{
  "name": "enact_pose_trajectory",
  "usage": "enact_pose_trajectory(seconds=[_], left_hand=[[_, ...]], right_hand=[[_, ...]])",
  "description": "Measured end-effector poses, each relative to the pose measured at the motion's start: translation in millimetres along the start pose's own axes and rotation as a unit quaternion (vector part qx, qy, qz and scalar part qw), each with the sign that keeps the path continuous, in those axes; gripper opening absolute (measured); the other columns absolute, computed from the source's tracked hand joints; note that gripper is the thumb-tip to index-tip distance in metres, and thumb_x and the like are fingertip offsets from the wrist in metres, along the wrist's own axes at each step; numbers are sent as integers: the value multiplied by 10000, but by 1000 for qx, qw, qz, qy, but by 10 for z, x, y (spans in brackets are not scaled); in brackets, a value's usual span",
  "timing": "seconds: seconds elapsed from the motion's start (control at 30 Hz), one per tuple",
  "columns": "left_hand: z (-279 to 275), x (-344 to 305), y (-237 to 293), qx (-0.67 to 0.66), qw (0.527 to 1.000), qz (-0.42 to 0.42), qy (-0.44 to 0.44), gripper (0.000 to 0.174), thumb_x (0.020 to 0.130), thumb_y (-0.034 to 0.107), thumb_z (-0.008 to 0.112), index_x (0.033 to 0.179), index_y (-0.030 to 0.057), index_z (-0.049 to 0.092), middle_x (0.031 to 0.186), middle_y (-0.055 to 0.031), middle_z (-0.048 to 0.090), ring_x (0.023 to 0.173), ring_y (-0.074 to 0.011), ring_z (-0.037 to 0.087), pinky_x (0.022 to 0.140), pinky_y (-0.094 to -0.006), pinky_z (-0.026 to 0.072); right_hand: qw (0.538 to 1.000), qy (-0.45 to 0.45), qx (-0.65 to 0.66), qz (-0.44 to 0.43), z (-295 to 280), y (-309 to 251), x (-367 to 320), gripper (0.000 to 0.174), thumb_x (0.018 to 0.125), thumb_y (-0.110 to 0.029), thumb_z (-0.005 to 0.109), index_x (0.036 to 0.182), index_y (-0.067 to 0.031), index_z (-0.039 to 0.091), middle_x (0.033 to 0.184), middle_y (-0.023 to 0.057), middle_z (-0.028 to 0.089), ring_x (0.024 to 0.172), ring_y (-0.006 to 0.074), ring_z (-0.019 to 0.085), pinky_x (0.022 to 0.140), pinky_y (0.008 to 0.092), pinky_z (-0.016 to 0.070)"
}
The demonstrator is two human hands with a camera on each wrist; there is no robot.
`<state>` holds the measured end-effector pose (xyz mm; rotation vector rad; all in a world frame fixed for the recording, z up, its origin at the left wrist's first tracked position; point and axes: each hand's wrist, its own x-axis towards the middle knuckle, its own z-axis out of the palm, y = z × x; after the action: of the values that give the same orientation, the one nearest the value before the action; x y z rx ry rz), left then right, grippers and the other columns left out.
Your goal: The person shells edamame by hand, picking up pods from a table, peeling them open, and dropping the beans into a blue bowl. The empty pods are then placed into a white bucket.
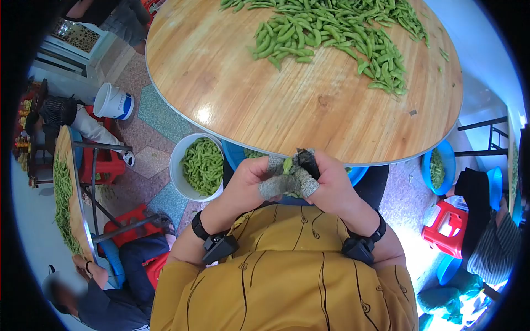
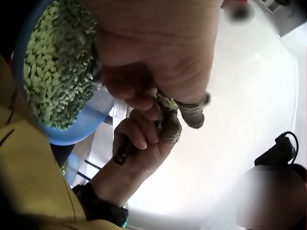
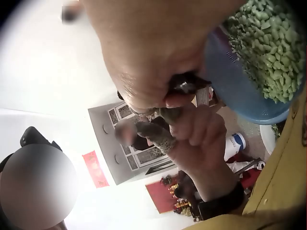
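Observation:
In the head view both hands meet just in front of the table's near edge. A small green bean pod shows between their fingertips. My left hand pinches the pod between thumb and finger, which wear grey wraps. Opposite it, my right hand, also with a grey-wrapped thumb, has its fingers curled round a dark shiny object; I cannot tell what kind it is. One end of this object pokes out of the curled fingers in the left wrist view. Below the hands, a blue basin holds shelled green beans.
A heap of green pods covers the far part of the round wooden table. On the floor to the left stand a white bucket of pods and another white bucket. People sit at tables on both sides, near red stools.

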<state>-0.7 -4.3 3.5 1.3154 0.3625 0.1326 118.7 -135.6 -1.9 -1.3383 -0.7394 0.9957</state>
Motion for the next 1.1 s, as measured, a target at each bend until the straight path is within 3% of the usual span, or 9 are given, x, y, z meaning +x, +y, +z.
enact_pose_trajectory(seconds=[0.13, 0.2, 0.3, 0.33, 0.4, 0.6, 0.8, 0.93, 1.1], left_hand=[[-34, 24, 29, -6, 997, -78, 11, 297, 931, 310, 569, 831, 32, 598, 546, -26, 488, 426, -117, 432, 395, -235, 306], [-76, 47, -7, -284, 945, -153, -55, 217, 956, 272, 542, 934, 64, 598, 601, 8, 492, 490, -62, 412, 435, -212, 293], [-48, 55, -86, -347, 925, -139, -73, 210, 962, 267, 533, 945, 66, 592, 599, 14, 477, 489, -55, 382, 432, -213, 264], [-12, 74, -68, -347, 925, -138, -73, 210, 962, 267, 533, 945, 66, 592, 599, 14, 477, 489, -55, 382, 432, -213, 264], [68, 116, 26, -210, 961, -168, 63, 276, 953, 272, 540, 809, 39, 577, 544, -10, 463, 437, -86, 404, 410, -218, 294], [13, 174, 161, -6, 996, -92, -9, 162, 938, 215, 561, 908, 61, 602, 661, 17, 539, 572, -54, 483, 497, -196, 362], [31, 247, 67, -55, 995, -79, -2, 126, 915, 80, 491, 948, 41, 606, 740, -8, 597, 604, -54, 499, 530, -197, 377], [26, 221, 27, -23, 996, -79, -23, 164, 916, 51, 463, 994, 24, 605, 809, -28, 626, 644, -66, 517, 573, -203, 405], [84, 137, 121, -28, 996, -80, 9, 234, 903, 30, 490, 1112, 18, 594, 895, -34, 636, 755, -96, 580, 645, -223, 456]], right_hand=[[997, 17, -55, -52, -28, 82, 30, 220, 870, -135, 661, 1008, -15, 538, 816, -25, 571, 682, 27, 495, 574, 190, 412], [998, 15, -56, -39, -29, 58, 24, 219, 877, -120, 644, 1028, -9, 530, 864, -18, 579, 745, 38, 509, 639, 204, 435], [999, 23, -40, -29, -37, 43, -3, 206, 893, -115, 614, 1050, -16, 526, 860, -13, 585, 751, 54, 534, 653, 214, 448], [999, 22, -40, -30, -38, 70, -1, 206, 893, -115, 614, 1050, -16, 526, 860, -13, 585, 751, 54, 534, 653, 214, 448], [993, 90, -73, 2, -35, 144, 14, 257, 823, -107, 664, 1020, 3, 541, 818, 112, 642, 755, 172, 632, 684, 302, 502], [944, 112, -285, -125, -100, -81, 42, 278, 768, -83, 657, 1009, -9, 541, 843, 186, 623, 780, 374, 628, 679, 389, 515], [881, 95, -408, -221, -155, -82, 70, 324, 726, -99, 686, 1006, -14, 547, 853, 192, 592, 750, 388, 596, 653, 432, 502], [885, 126, -395, -211, -180, -15, 89, 292, 743, -102, 681, 992, -17, 556, 836, 181, 605, 746, 373, 610, 648, 411, 505], [941, 161, -270, -125, -236, -23, 71, 232, 786, -102, 665, 985, -26, 573, 809, 154, 631, 754, 325, 646, 665, 357, 513]])
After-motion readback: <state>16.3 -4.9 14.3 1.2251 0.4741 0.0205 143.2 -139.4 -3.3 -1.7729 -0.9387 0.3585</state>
